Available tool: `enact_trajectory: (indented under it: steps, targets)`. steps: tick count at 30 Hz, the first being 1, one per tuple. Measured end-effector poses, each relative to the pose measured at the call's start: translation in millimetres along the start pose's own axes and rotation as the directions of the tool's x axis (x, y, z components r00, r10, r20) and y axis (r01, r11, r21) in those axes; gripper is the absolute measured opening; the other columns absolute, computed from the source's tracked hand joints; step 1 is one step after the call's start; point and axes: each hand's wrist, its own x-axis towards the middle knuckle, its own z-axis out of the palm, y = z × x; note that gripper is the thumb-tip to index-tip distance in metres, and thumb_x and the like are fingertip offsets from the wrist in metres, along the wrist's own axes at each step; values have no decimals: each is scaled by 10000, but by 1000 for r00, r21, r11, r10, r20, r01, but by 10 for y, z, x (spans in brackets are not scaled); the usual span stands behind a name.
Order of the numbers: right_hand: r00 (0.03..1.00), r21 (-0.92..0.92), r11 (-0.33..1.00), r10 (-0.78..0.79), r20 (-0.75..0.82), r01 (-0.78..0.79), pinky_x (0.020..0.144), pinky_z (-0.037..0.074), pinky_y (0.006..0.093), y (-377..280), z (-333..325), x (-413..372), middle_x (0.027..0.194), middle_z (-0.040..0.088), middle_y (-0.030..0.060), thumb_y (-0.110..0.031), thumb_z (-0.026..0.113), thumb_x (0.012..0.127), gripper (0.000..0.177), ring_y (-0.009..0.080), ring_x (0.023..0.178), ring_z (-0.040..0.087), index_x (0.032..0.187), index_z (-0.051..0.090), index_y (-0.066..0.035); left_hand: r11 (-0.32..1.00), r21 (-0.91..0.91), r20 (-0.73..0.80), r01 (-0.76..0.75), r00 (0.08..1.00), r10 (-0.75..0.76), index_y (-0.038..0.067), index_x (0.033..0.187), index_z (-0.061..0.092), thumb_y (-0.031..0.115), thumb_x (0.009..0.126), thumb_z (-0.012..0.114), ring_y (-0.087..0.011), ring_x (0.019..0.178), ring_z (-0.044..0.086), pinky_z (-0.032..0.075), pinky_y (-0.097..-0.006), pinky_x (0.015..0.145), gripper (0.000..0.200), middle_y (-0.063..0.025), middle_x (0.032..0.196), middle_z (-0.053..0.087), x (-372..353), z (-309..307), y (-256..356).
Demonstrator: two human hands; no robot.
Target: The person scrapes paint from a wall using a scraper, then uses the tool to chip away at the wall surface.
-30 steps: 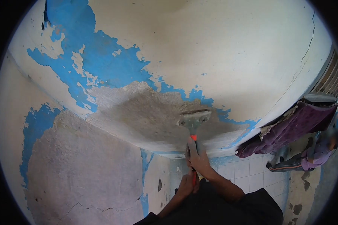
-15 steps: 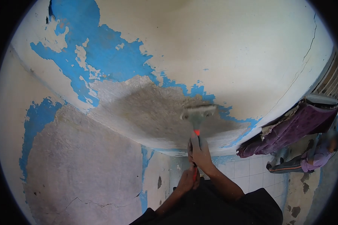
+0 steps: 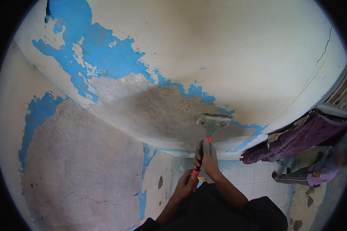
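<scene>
Since the frame half a second ago, the scraper (image 3: 213, 123) has slid rightward along the wall, so its broad head now sits closer to the ragged blue paint (image 3: 202, 92). Both hands are closed around its long handle: the right hand (image 3: 209, 158) wraps it just below the scraper's head, and the left hand (image 3: 187, 181) clasps it lower down, near a red section. The head extends beyond the grip, tilted a little, with its blade edge facing away from the hands; whether that edge touches the wall is unclear. Left of the scraper spreads a rough grey patch (image 3: 150, 111), bare of paint. Beyond the blade, past the blue, lies cream paint (image 3: 239, 50). To the scraper's right hangs a purple cloth (image 3: 297, 140), and below that cloth is another person (image 3: 322, 171) in a lilac top and striped dark trousers.
</scene>
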Motion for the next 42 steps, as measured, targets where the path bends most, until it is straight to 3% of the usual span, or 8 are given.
enact_trajectory:
  steps: [3,12,16,25,28,31,38,42]
  targets:
    - [1000,66,998,-20,12,20,365,372,271,44,-48,11,581,384,12,-456,324,1013,397,120,363,375,883,396,-88,1000,10,-50,14,999,-13,-53,1243,482,356,990,457,-68,505,429,339,-217,480,481,3,620,459,-4,11,33]
    - [998,-113,992,-60,4,60,333,340,255,-116,-232,0,541,365,-6,-409,353,1012,384,91,345,349,824,401,-78,999,-12,-152,-36,988,33,-18,1139,544,371,1005,402,-57,474,401,311,-218,445,435,11,590,447,118,455,-225]
    - [999,-197,980,-38,-2,37,309,308,251,-145,-353,-8,517,352,-14,-390,380,1007,396,83,333,333,759,397,-81,987,-149,-32,-66,998,61,6,1108,514,392,1016,359,-71,452,392,319,-223,436,426,6,581,435,199,626,-391]
    - [996,-305,951,-64,-60,43,303,271,243,-224,-498,-23,501,367,-20,-359,418,997,392,76,331,336,719,413,-82,991,-95,23,-96,995,98,31,947,484,417,1025,276,-110,454,441,335,-239,434,446,-34,587,479,280,916,-449]
    - [997,-340,939,-65,-32,50,400,304,227,-431,-485,-20,564,443,-21,-318,454,994,345,53,427,389,786,478,-44,953,-284,59,-102,991,124,45,927,475,437,1018,303,-82,458,415,323,-227,438,437,0,576,448,336,997,-445]
    - [996,-342,935,-91,21,92,421,312,232,-683,-385,-21,566,447,-20,-312,454,992,345,53,454,397,786,487,-37,961,-226,67,-161,981,180,50,900,464,437,1019,291,-84,453,415,325,-229,437,441,0,574,448,398,1061,-196]
    - [986,-421,900,-153,-64,112,321,264,246,-465,-486,-58,475,368,-24,-314,435,995,399,78,333,341,674,437,-76,950,-285,97,-126,982,159,58,873,446,426,1022,279,-86,455,411,331,-236,439,431,1,579,440,373,1155,-583]
    - [977,-456,871,-211,-13,182,320,263,246,-802,-292,-6,476,372,-24,-317,424,997,411,77,334,344,666,438,-74,958,-242,57,-156,983,175,56,864,447,424,1021,279,-86,460,417,337,-242,442,434,-1,585,447,418,1180,-148]
